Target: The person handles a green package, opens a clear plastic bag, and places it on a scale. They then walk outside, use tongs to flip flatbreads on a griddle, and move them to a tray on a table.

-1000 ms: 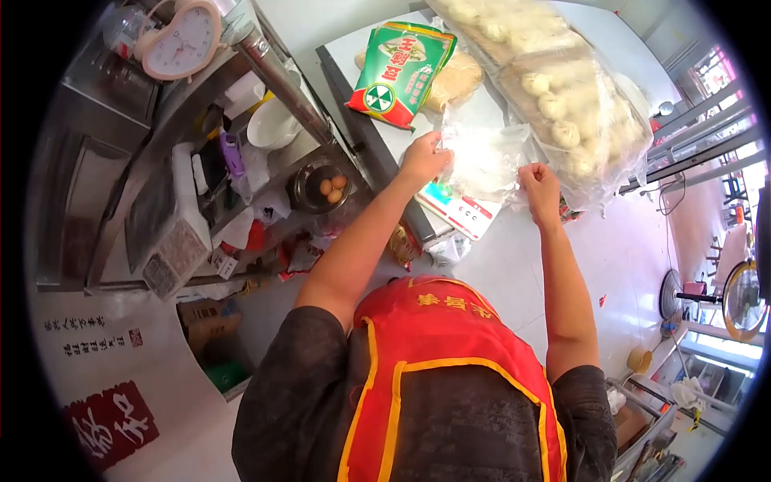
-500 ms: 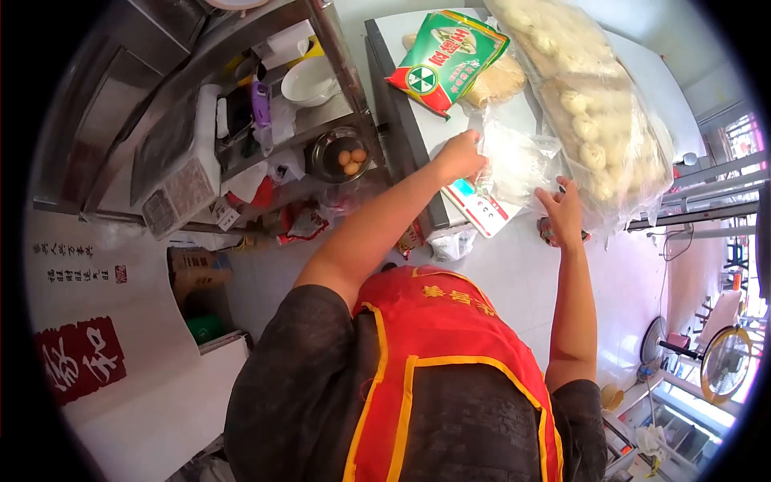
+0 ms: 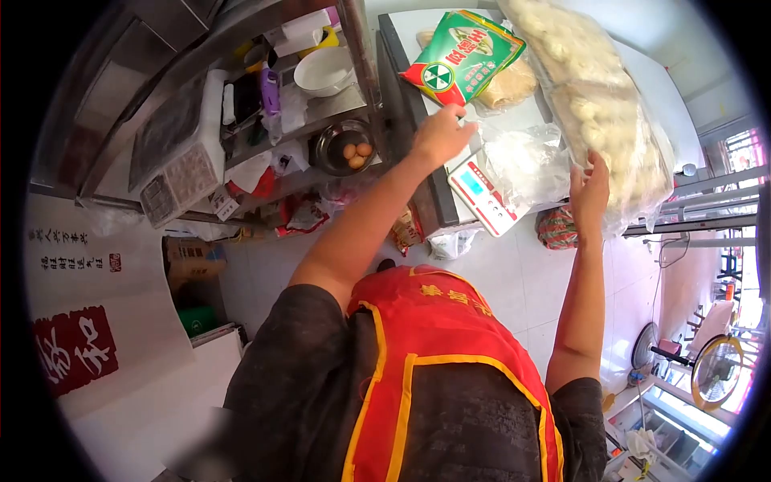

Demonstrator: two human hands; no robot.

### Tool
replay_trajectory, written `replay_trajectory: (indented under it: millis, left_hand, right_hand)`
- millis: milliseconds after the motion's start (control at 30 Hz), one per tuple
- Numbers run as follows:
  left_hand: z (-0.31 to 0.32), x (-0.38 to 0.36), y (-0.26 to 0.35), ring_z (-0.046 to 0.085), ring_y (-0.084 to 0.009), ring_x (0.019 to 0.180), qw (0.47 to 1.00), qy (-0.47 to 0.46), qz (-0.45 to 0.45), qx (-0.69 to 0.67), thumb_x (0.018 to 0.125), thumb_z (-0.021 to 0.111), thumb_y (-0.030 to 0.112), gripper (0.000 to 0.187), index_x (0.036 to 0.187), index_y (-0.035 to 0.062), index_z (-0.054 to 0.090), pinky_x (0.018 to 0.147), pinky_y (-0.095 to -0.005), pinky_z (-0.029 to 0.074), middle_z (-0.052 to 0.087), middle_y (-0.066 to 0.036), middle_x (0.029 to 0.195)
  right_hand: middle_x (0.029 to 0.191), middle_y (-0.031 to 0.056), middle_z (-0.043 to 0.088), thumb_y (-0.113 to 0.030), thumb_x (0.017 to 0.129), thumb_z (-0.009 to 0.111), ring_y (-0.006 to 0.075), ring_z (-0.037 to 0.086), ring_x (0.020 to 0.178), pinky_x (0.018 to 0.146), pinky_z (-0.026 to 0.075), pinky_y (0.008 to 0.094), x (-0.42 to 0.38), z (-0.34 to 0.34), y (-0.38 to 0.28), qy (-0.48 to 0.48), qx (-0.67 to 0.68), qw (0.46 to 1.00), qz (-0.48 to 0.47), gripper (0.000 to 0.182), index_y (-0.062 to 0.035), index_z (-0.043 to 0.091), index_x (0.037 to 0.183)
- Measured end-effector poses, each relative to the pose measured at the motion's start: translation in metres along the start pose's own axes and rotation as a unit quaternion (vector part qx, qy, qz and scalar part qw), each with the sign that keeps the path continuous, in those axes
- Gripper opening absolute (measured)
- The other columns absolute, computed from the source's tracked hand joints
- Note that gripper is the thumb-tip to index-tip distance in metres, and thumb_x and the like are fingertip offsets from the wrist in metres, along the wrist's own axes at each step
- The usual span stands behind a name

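My left hand [image 3: 444, 136] is off the clear plastic bag with its fingers apart and nothing in them, just below the corner of a green and red printed packet [image 3: 467, 58]. The clear plastic bag [image 3: 526, 161], with white contents, lies partly over a red and white digital scale [image 3: 484, 198] with a lit blue display. At the bag's right side, my right hand [image 3: 590, 193] has thumb and fingers spread, its fingertips right at the plastic sheet over a tray of pale buns [image 3: 606, 120].
A tan bagged item [image 3: 507, 87] lies beside the packet on the white table [image 3: 401, 28]. Left of it, a shelf unit holds a white bowl [image 3: 324, 71] and a metal bowl [image 3: 328, 153] with eggs [image 3: 356, 155]. At right stands a fan [image 3: 717, 371].
Both hands have let go of the plastic bag. My left hand has moved up and left towards the packet; my right hand has shifted right. More of the scale shows.
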State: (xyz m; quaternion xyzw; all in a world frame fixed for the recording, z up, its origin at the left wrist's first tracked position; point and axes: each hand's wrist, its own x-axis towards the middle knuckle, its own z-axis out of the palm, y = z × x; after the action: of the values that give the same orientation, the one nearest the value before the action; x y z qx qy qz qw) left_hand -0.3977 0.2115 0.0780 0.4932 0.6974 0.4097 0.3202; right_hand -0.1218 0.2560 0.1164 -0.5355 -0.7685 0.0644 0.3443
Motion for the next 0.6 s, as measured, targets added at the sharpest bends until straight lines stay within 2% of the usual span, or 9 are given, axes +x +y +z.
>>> replay_trajectory:
  millis: [100, 133, 233, 300, 367, 400, 433, 500, 600]
  left_hand:
    - [-0.032, -0.012, 0.005, 0.056, -0.0107, 0.058, 0.994, 0.013, -0.029, -0.101, 0.084, 0.062, 0.023, 0.037, 0.112, 0.0009, 0.054, 0.054, -0.0249, 0.045, 0.064, -0.006, 0.073]
    - [-0.037, -0.019, -0.003, 0.055, -0.0101, 0.057, 0.993, 0.022, -0.023, -0.117, 0.084, 0.061, 0.022, 0.036, 0.112, 0.0009, 0.054, 0.052, -0.0244, 0.044, 0.063, -0.006, 0.072]
    - [-0.049, -0.04, -0.034, 0.049, -0.0076, 0.053, 0.983, 0.029, -0.042, -0.179, 0.086, 0.059, 0.021, 0.032, 0.112, 0.0023, 0.054, 0.048, -0.0219, 0.039, 0.06, -0.003, 0.069]
    - [-0.061, -0.06, -0.047, 0.049, -0.0069, 0.053, 0.977, 0.032, -0.084, -0.195, 0.086, 0.059, 0.02, 0.031, 0.112, 0.0032, 0.054, 0.047, -0.0216, 0.039, 0.06, -0.002, 0.069]
    - [-0.072, -0.082, -0.07, 0.049, -0.0069, 0.054, 0.967, 0.039, -0.115, -0.223, 0.086, 0.058, 0.02, 0.029, 0.111, 0.0045, 0.054, 0.047, -0.0217, 0.038, 0.06, -0.002, 0.071]
    - [-0.077, -0.093, -0.083, 0.051, -0.0081, 0.055, 0.966, 0.058, -0.131, -0.213, 0.086, 0.059, 0.019, 0.03, 0.111, 0.0022, 0.054, 0.048, -0.0219, 0.041, 0.06, -0.004, 0.07]
    - [-0.081, -0.103, -0.096, 0.053, -0.0092, 0.055, 0.965, 0.077, -0.146, -0.204, 0.085, 0.06, 0.018, 0.032, 0.11, -0.0002, 0.053, 0.05, -0.0221, 0.043, 0.06, -0.005, 0.07]
    - [-0.09, -0.124, -0.119, 0.053, -0.0094, 0.058, 0.956, 0.098, -0.185, -0.206, 0.086, 0.059, 0.017, 0.029, 0.11, 0.0012, 0.054, 0.051, -0.023, 0.043, 0.061, -0.005, 0.072]
    - [-0.108, -0.155, -0.131, 0.053, -0.0094, 0.058, 0.947, 0.14, -0.223, -0.182, 0.088, 0.057, 0.018, 0.027, 0.11, 0.0027, 0.054, 0.052, -0.023, 0.043, 0.06, -0.004, 0.074]
  right_hand:
    - [0.11, 0.015, 0.058, -0.013, 0.085, 0.06, 0.0256, 0.059, 0.095, 0.081, 0.048, 0.0338, 0.03, 0.019, -0.003, -0.05, 0.23, 0.969, 0.08, 0.041, 0.0024, 0.048, 0.121]
    - [0.105, 0.0146, 0.059, -0.014, 0.086, 0.059, 0.0216, 0.06, 0.092, 0.078, 0.049, 0.0306, 0.041, 0.029, -0.01, -0.069, 0.354, 0.926, 0.117, 0.038, 0.0055, 0.05, 0.117]
    - [0.101, 0.0141, 0.059, -0.016, 0.086, 0.058, 0.0181, 0.06, 0.09, 0.078, 0.05, 0.0276, 0.076, 0.062, -0.043, -0.137, 0.498, 0.833, 0.196, 0.037, 0.0079, 0.051, 0.114]
    - [0.086, 0.0092, 0.059, -0.017, 0.086, 0.06, 0.0138, 0.058, 0.075, 0.067, 0.048, 0.0249, 0.093, 0.097, -0.055, -0.149, 0.529, 0.805, 0.223, 0.029, 0.0054, 0.057, 0.104]
    - [0.071, 0.0038, 0.054, -0.019, 0.085, 0.062, 0.0109, 0.05, 0.06, 0.055, 0.041, 0.0238, 0.114, 0.147, -0.039, -0.222, 0.512, 0.791, 0.251, 0.022, 0.0018, 0.061, 0.092]
    - [0.062, 0.0004, 0.049, -0.02, 0.085, 0.063, 0.0099, 0.042, 0.051, 0.047, 0.034, 0.0245, 0.116, 0.161, -0.051, -0.206, 0.492, 0.793, 0.294, 0.02, -0.0004, 0.062, 0.082]
    - [0.085, 0.007, 0.058, -0.021, 0.083, 0.067, 0.016, 0.057, 0.075, 0.071, 0.049, 0.0268, 0.128, 0.185, -0.033, -0.271, 0.456, 0.784, 0.322, 0.029, 0.0015, 0.057, 0.099]
    - [0.079, 0.0078, 0.058, -0.022, 0.082, 0.068, 0.0157, 0.057, 0.069, 0.063, 0.05, 0.0258, 0.125, 0.19, -0.064, -0.246, 0.425, 0.797, 0.351, 0.027, 0.0017, 0.058, 0.089]
    - [0.078, 0.011, 0.06, -0.023, 0.082, 0.068, 0.0172, 0.058, 0.064, 0.056, 0.051, 0.0268, 0.135, 0.216, -0.04, -0.244, 0.346, 0.865, 0.269, 0.029, 0.0043, 0.059, 0.087]
